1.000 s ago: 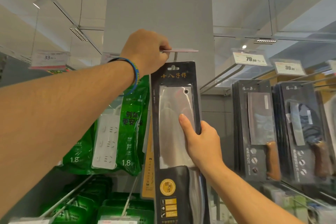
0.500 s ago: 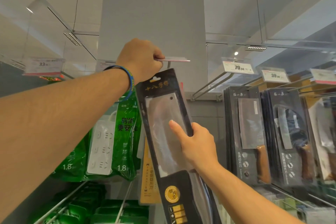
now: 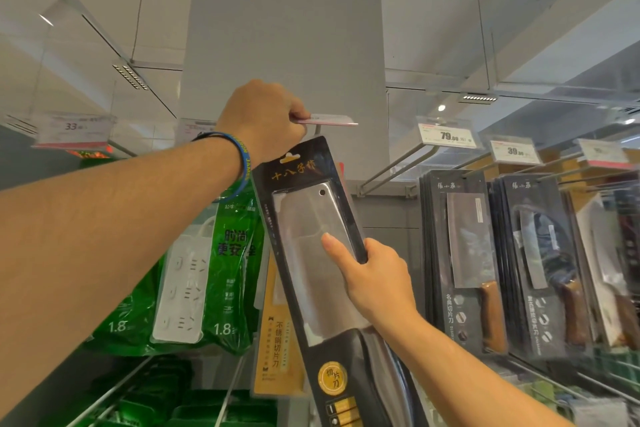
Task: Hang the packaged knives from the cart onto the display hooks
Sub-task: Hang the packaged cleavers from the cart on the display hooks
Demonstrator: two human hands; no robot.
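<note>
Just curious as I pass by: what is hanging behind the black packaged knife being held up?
Behind the black packaged knife hangs a yellow-orange knife package, mostly covered; only its left edge and lower label show. Green power-strip packs hang further left.

Two hands, left (image 3: 266, 121) and right (image 3: 377, 274), one held packaged cleaver (image 3: 311, 246), two hanging stacks of packaged knives at right (image 3: 464, 253), two green power-strip packs at lower left (image 3: 194, 281), and five price tags (image 3: 445, 136) overhead.

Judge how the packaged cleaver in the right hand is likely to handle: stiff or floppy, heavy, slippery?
The packaged cleaver probably stays stiff: its card holds straight though tilted and gripped by the right hand at one edge. The wide steel blade suggests it is heavy for its size. The glossy plastic front may be slippery.
</note>
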